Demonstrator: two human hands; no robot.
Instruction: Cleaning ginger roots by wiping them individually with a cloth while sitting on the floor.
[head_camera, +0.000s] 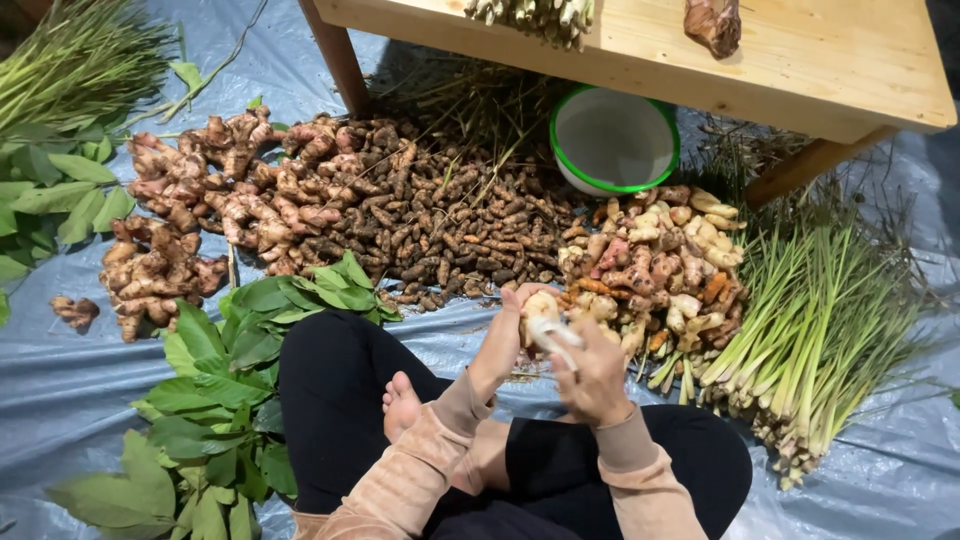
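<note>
Hands meet just right of frame centre: the left hand grips a pale, knobbly ginger root, its long axis running up the frame, while the right hand, touching it from lower right, is closed around a slim white tool laid across the root. A heap of mixed rhizomes lies just beyond, upper right.

One view only, worn at head height and looking steeply down over the seated person's lap. It sits close above the hands, with the blue tarpaulin filling the frame. The wooden table crosses the top edge, farthest away.
</note>
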